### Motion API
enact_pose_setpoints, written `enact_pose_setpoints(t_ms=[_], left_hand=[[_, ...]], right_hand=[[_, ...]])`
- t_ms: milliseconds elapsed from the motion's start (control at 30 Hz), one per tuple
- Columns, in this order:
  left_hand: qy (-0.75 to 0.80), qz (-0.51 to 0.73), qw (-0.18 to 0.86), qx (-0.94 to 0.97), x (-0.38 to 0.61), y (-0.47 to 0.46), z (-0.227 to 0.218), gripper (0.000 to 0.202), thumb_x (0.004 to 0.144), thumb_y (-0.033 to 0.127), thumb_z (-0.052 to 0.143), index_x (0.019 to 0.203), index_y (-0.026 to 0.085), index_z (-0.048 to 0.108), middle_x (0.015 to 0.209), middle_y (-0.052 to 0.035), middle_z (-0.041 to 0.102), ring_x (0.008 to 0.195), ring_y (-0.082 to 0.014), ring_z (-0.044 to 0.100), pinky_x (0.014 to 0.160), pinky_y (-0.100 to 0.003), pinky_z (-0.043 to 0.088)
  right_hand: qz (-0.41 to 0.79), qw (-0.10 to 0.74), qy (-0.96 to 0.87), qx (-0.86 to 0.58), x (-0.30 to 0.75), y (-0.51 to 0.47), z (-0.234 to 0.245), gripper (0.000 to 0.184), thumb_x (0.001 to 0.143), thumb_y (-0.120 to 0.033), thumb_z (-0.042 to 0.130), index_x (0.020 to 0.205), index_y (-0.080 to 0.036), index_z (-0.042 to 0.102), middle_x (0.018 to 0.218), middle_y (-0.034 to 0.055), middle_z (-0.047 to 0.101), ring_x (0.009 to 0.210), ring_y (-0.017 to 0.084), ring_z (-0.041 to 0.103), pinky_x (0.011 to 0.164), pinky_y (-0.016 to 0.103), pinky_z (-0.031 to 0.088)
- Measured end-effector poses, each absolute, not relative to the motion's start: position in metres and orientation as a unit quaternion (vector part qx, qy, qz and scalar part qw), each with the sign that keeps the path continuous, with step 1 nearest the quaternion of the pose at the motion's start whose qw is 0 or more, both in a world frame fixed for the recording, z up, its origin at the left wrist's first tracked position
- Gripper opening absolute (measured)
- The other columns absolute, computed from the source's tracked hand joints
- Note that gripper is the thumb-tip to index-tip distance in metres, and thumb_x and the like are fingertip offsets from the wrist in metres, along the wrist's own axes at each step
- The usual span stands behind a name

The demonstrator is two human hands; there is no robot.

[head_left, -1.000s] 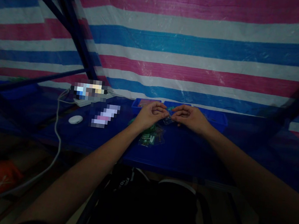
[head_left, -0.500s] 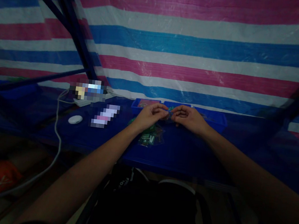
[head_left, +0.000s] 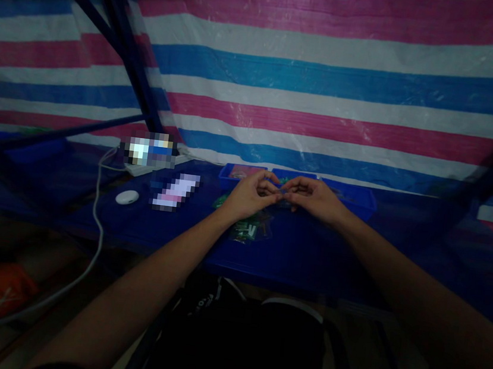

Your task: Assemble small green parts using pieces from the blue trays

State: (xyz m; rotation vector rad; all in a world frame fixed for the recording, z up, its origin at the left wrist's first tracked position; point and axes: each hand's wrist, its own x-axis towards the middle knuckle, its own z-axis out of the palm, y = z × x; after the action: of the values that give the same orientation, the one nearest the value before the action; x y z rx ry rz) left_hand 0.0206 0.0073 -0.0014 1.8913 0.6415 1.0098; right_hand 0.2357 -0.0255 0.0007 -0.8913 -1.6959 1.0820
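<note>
Both hands meet above the blue table, in front of the blue bins. The fingers of my left hand are pinched at one side of a small clear plastic bag. On the other side, my right hand grips the same bag between thumb and fingers. Most of the bag is hidden by the fingers, and its contents are too dark to make out. Under my left wrist lies a pile of clear packets with small green and pale pieces in them.
Blue bins with small items line the back of the blue table. To the left lie a blurred-out phone, a round white case, a power strip and a white cable. Someone in orange is at lower left.
My hands have come closer together, so their fingertips now nearly touch around the bag. The whole view has shifted slightly.
</note>
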Motion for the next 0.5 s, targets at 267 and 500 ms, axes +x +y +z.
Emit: enact_pose_setpoints(t_ms=[267, 500], left_hand=[[0.234, 0.396, 0.411, 0.787, 0.022, 0.007, -0.002, 0.037, 0.084, 0.03, 0.075, 0.112, 0.021, 0.053, 0.092, -0.0054, 0.074, 0.086, -0.0181, 0.071, 0.08, -0.034, 0.054], [0.287, 0.366, 0.227, 0.855, 0.01, 0.004, 0.006, 0.031, 0.09, 0.043, 0.069, 0.111, 0.021, 0.063, 0.09, -0.0054, 0.075, 0.083, -0.0195, 0.069, 0.08, -0.035, 0.051]], right_hand=[[0.435, 0.449, -0.696, -0.353, 0.231, -0.028, 0.001, 0.027, 0.074, -0.023, 0.07, 0.1, -0.023, 0.064, 0.079, -0.0015, 0.063, 0.066, 0.014, 0.059, 0.065, 0.031, 0.052], [0.259, 0.527, -0.692, -0.42, 0.256, -0.014, 0.008, 0.025, 0.08, -0.033, 0.071, 0.103, -0.024, 0.067, 0.087, 0.003, 0.065, 0.074, 0.019, 0.062, 0.07, 0.036, 0.054]])
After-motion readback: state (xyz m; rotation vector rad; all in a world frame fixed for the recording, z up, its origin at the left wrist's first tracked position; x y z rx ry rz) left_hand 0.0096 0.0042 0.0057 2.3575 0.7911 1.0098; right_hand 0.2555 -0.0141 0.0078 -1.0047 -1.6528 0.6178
